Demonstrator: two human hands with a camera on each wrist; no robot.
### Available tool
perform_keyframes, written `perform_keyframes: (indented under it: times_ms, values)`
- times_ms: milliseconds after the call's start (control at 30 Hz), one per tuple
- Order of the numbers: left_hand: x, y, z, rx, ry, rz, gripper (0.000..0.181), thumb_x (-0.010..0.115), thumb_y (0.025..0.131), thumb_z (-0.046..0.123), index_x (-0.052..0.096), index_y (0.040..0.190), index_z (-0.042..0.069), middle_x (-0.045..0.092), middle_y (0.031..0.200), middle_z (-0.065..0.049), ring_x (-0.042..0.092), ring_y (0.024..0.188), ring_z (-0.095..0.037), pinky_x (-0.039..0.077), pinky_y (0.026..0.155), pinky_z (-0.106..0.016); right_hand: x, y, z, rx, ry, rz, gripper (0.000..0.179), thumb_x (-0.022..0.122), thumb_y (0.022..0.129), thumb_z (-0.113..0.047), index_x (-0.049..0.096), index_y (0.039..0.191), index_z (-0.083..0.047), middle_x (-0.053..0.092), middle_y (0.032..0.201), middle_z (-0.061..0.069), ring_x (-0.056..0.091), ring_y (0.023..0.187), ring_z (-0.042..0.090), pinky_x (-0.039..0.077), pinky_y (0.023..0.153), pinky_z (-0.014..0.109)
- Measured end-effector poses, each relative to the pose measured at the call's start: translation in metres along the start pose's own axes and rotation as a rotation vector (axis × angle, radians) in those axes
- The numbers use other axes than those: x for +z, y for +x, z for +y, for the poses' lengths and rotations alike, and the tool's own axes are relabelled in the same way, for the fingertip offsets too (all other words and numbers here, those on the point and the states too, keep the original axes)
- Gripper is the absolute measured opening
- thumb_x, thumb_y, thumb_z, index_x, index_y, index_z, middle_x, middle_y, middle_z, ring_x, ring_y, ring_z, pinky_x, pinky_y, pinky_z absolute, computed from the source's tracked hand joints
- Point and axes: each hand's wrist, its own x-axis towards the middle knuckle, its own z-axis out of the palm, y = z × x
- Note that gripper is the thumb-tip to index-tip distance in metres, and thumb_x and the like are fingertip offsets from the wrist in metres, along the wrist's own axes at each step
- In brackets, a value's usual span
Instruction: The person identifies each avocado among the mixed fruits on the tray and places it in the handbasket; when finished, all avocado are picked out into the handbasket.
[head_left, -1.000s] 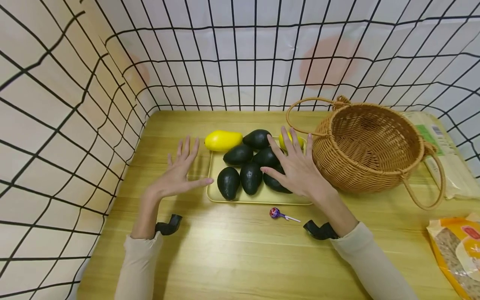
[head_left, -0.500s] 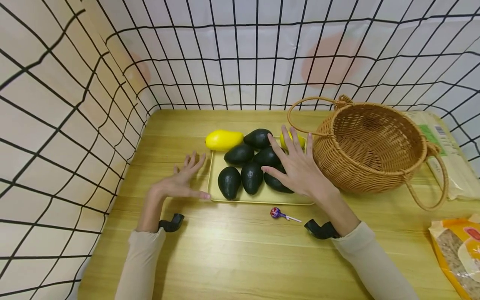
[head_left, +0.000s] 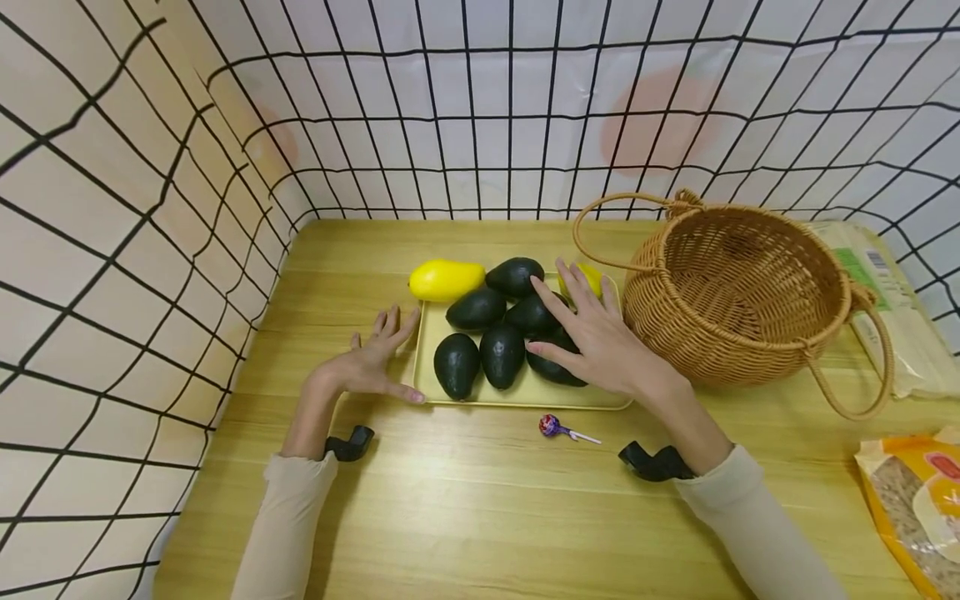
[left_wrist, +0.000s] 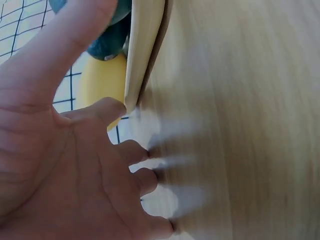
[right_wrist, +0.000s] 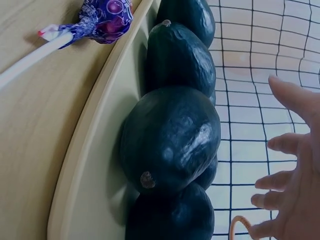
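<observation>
A shallow pale-yellow tray [head_left: 525,407] carries several dark green avocados [head_left: 457,367]. A yellow mango [head_left: 447,281] lies over its back left corner, and a second yellow fruit [head_left: 592,279] is partly hidden at the back right. My left hand [head_left: 363,362] is at the tray's left side, its thumb at the front left corner; in the left wrist view its fingertips come down at the tabletop and the tray's rim [left_wrist: 145,45]. Spread fingers of my right hand [head_left: 607,350] hover over the avocados at the right, holding nothing; the right wrist view shows it above the fruit.
A wicker basket [head_left: 735,350] with two looped handles stands right of the tray, a pale plastic packet [head_left: 900,333] behind it. A lollipop [head_left: 551,426] lies in front of the tray. An orange bag [head_left: 911,500] is at the right. Black wire mesh [head_left: 510,117] borders the table's back and left.
My left hand has come down from above and moved slightly right, to the tray's left edge. The right hand has shifted only slightly. The tray and fruit have stayed in place.
</observation>
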Motion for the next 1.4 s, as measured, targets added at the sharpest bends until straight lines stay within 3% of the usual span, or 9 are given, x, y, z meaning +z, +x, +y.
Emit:
perform_keyframes:
  times_ms: [167,467,1100,1400]
  values:
    - [0.002,0.002,0.001,-0.007,0.021,0.002,0.135,0.089,0.079,0.047,-0.009,0.167,0.017,-0.030,0.166,-0.026,-0.029,0.155,-0.046,-0.016,0.112,-0.082,-0.001,-0.006,0.004,-0.025,0.079,0.002,0.087,0.061,0.102,-0.050,0.009,0.168,-0.026,-0.011,0.175,0.012,-0.002,0.162,0.043,-0.002,0.126,0.070]
    - [0.004,0.003,0.001,-0.025,0.013,-0.001,0.132,0.088,0.081,0.045,-0.009,0.167,0.017,-0.033,0.166,-0.023,-0.032,0.154,-0.044,-0.017,0.112,-0.082,-0.002,-0.022,0.010,-0.039,0.201,0.023,0.083,0.071,0.099,-0.040,0.023,0.166,-0.032,0.007,0.175,0.016,0.023,0.157,0.046,0.032,0.117,0.072]
    - [0.007,0.002,0.000,-0.012,0.000,0.015,0.132,0.088,0.081,0.043,-0.009,0.167,0.017,-0.034,0.166,-0.023,-0.033,0.153,-0.044,-0.019,0.111,-0.082,0.012,-0.031,0.012,-0.092,0.165,0.088,0.070,0.082,0.090,-0.027,0.052,0.153,-0.016,0.045,0.157,0.019,0.040,0.145,0.040,0.041,0.113,0.066]
    - [0.007,0.002,0.001,-0.013,-0.004,0.017,0.132,0.088,0.081,0.042,-0.008,0.167,0.017,-0.033,0.166,-0.024,-0.033,0.153,-0.044,-0.019,0.112,-0.081,0.020,-0.028,0.009,-0.110,0.138,0.122,0.061,0.083,0.089,-0.023,0.062,0.145,-0.016,0.054,0.148,0.018,0.048,0.128,0.034,0.047,0.100,0.054]
